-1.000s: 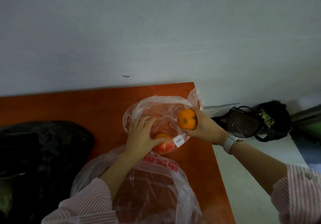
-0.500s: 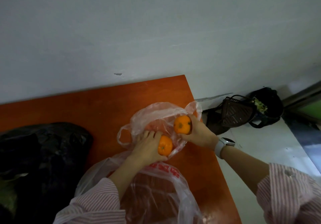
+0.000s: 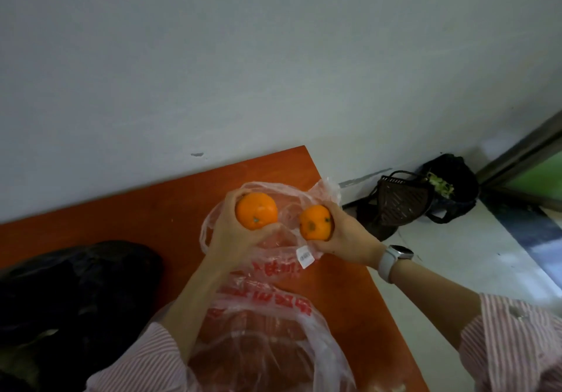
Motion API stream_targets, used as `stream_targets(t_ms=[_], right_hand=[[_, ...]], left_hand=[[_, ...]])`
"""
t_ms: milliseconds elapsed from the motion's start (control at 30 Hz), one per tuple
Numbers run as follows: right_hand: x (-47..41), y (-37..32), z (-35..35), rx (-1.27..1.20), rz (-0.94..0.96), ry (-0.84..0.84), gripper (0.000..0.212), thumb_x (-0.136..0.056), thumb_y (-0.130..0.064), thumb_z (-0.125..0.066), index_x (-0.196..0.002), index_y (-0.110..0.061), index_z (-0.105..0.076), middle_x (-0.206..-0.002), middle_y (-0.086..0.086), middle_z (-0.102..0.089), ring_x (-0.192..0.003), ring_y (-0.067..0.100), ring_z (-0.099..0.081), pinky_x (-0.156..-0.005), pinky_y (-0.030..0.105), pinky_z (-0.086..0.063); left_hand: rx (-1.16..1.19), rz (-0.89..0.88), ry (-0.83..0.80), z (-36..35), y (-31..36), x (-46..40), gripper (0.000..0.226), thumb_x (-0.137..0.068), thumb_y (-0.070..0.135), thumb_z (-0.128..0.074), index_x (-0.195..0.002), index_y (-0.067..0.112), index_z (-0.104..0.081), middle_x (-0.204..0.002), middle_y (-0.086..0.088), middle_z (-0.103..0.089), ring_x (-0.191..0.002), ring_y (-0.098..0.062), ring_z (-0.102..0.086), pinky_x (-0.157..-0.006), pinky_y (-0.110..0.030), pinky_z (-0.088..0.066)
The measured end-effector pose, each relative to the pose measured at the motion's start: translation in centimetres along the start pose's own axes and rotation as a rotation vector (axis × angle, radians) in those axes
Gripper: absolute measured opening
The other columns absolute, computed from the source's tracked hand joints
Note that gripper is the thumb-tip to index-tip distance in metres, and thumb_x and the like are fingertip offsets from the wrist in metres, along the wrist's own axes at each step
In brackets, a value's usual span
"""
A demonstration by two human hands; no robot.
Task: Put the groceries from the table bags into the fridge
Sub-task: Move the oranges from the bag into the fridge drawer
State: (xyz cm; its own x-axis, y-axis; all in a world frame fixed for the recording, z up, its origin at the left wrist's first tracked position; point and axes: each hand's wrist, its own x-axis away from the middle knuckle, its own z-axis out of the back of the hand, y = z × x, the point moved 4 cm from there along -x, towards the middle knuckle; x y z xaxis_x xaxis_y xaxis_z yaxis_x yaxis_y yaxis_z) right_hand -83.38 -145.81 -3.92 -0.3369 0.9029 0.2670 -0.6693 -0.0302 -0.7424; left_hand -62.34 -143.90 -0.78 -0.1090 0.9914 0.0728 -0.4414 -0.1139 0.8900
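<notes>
We are holding two oranges above the clear plastic bag (image 3: 273, 258) on the orange counter (image 3: 146, 209); our left hand (image 3: 234, 233) is grasping the larger orange (image 3: 257, 210) in its grip; our right hand (image 3: 346, 239) is grasping the smaller orange (image 3: 314, 222); a black bag (image 3: 76, 294) is lying to the left.

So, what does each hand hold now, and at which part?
The left hand grips one orange around its left side and underside. The right hand grips a second orange around its right side and underside.
</notes>
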Motion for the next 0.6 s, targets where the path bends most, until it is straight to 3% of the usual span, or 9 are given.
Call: stream_targets(t_ms=[100, 167, 233, 333, 467, 533, 600], right_hand=[[1.6, -1.2, 0.6, 0.008, 0.041, 0.044, 0.077, -0.072, -0.032, -0.075, -0.132, -0.023, -0.027, -0.115, -0.003, -0.043, -0.104, 0.017, -0.050, -0.088, 0.033, -0.046], [3.0, -2.0, 1.2, -0.023, 0.065, 0.091, 0.074, -0.073, -0.031, -0.075, -0.130, -0.023, -0.029, -0.113, -0.004, -0.045, -0.102, 0.016, -0.052, -0.084, 0.028, -0.046], [4.9, -2.7, 2.3, -0.047, 0.077, 0.150, 0.073, -0.074, -0.030, -0.074, -0.131, -0.021, -0.029, -0.112, -0.004, -0.045, -0.100, 0.014, -0.052, -0.082, 0.025, -0.044], [9.3, -2.9, 4.5, -0.077, 0.069, 0.266, 0.075, -0.074, -0.029, -0.074, -0.132, -0.022, -0.027, -0.116, -0.001, -0.044, -0.102, 0.018, -0.054, -0.080, 0.025, -0.048], [19.2, -0.7, 8.2, -0.120, 0.015, 0.467, 0.077, -0.076, -0.023, -0.072, -0.136, -0.023, -0.023, -0.118, -0.003, -0.037, -0.102, 0.019, -0.054, -0.068, 0.012, -0.045], [25.9, 1.4, 9.7, -0.119, -0.052, 0.586, 0.078, -0.077, -0.024, -0.072, -0.136, -0.027, -0.021, -0.120, -0.005, -0.034, -0.103, 0.016, -0.049, -0.065, 0.009, -0.045], [34.0, 3.8, 10.8, -0.103, -0.126, 0.706, 0.079, -0.076, -0.025, -0.072, -0.136, -0.029, -0.020, -0.121, -0.005, -0.033, -0.104, 0.013, -0.045, -0.074, 0.014, -0.042]], left_hand=[[0.109, -0.037, 0.146, 1.6, 1.4, 0.3, 0.075, -0.058, 0.025, -0.086, -0.118, 0.027, -0.041, -0.114, 0.008, -0.046, -0.100, -0.017, -0.051, -0.082, -0.034, -0.049], [0.148, -0.052, 0.179, 2.0, 2.5, 1.1, 0.073, -0.061, 0.019, -0.085, -0.119, 0.027, -0.041, -0.118, 0.003, -0.044, -0.101, -0.015, -0.049, -0.086, -0.036, -0.048], [0.188, -0.067, 0.139, 1.6, 4.3, 2.3, 0.077, -0.063, 0.017, -0.083, -0.123, 0.031, -0.037, -0.117, 0.009, -0.042, -0.100, -0.012, -0.050, -0.087, -0.036, -0.047], [0.274, -0.093, -0.022, -0.9, 7.8, 4.8, 0.074, -0.069, 0.016, -0.080, -0.125, 0.039, -0.037, -0.120, 0.006, -0.044, -0.104, -0.015, -0.053, -0.081, -0.037, -0.053], [0.432, -0.110, -0.283, -7.2, 13.0, 10.1, 0.054, -0.064, 0.020, -0.078, -0.105, 0.041, -0.049, -0.115, 0.003, -0.048, -0.095, -0.018, -0.057, -0.065, -0.033, -0.057], [0.403, -0.144, -0.429, -11.1, 15.7, 14.0, 0.059, -0.065, 0.014, -0.081, -0.107, 0.039, -0.047, -0.111, 0.006, -0.046, -0.091, -0.017, -0.057, -0.057, -0.027, -0.055], [0.324, -0.205, -0.582, -15.8, 18.5, 19.0, 0.063, -0.069, 0.011, -0.078, -0.115, 0.034, -0.042, -0.111, 0.004, -0.045, -0.090, -0.014, -0.056, -0.057, -0.023, -0.053]])
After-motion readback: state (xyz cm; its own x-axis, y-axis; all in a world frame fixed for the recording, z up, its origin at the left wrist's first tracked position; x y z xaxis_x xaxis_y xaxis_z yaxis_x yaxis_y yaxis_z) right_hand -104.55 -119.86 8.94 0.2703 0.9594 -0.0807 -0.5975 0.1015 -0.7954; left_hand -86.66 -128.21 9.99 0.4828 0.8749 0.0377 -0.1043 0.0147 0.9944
